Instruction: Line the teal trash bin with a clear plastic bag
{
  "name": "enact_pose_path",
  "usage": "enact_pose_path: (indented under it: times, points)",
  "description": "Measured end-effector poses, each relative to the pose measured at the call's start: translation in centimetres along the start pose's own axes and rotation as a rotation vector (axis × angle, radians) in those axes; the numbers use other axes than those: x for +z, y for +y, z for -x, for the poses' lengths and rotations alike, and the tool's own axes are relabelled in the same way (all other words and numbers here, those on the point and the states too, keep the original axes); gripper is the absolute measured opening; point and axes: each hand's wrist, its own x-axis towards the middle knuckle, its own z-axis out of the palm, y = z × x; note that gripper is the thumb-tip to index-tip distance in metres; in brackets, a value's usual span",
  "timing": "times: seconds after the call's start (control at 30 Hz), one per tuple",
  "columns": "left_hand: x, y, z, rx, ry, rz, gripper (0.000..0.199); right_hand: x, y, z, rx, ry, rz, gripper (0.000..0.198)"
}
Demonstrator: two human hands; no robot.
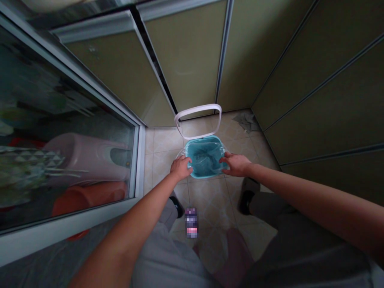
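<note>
A teal trash bin (207, 173) stands on the tiled floor between my feet. Its pale pink frame (198, 108) is tipped up at the back. A clear plastic bag (207, 154) lines the inside and spreads over the rim on both sides. On the left rim, my left hand (181, 167) is closed on the bag's edge, with the thumb toward the inside. My right hand (235, 164) pinches the bag at the right rim, its fingers curled over the edge.
Cabinet doors (186, 52) rise close behind the bin, and panels (324, 108) flank the right. A grey cloth (247, 121) lies in the corner. A glass door (90, 120) borders the left, with an orange bucket (90, 198) behind it. A blurred-out object (191, 223) is on the floor.
</note>
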Motion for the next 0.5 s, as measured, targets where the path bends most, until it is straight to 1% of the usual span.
enact_pose_path:
  times: [0.07, 0.1, 0.17, 0.23, 0.3, 0.37, 0.43, 0.5]
  points:
    - [0.1, 1.2, -0.5, -0.015, -0.032, -0.085, 0.040, 0.4, -0.3, -0.3, -0.020, 0.004, 0.006, 0.047]
    - [0.2, 1.7, -0.9, -0.017, -0.059, -0.124, 0.040, 0.5, -0.4, -0.5, -0.031, 0.006, 0.012, 0.041]
    - [0.3, 2.7, -1.5, -0.017, -0.111, -0.183, 0.030, 0.7, -0.4, -0.8, -0.056, -0.002, 0.024, 0.029]
    - [0.3, 3.3, -1.9, -0.013, -0.141, -0.205, 0.020, 0.7, 0.0, -0.9, -0.077, -0.023, 0.026, 0.021]
    - [0.1, 3.2, -1.8, 0.008, -0.138, -0.196, 0.022, 0.5, 0.6, -0.8, -0.087, -0.035, 0.026, 0.020]
    - [-0.2, 2.5, -1.4, 0.071, -0.114, -0.173, 0.022, 0.2, 1.4, -0.7, -0.081, -0.020, 0.046, 0.020]
    - [-0.6, 1.6, -0.8, 0.136, -0.090, -0.152, 0.019, 0.0, 2.2, -0.5, -0.076, 0.008, 0.077, 0.021]
    - [-0.9, 0.9, -0.3, 0.164, -0.075, -0.145, 0.016, -0.3, 3.1, -0.4, -0.063, 0.023, 0.093, 0.020]
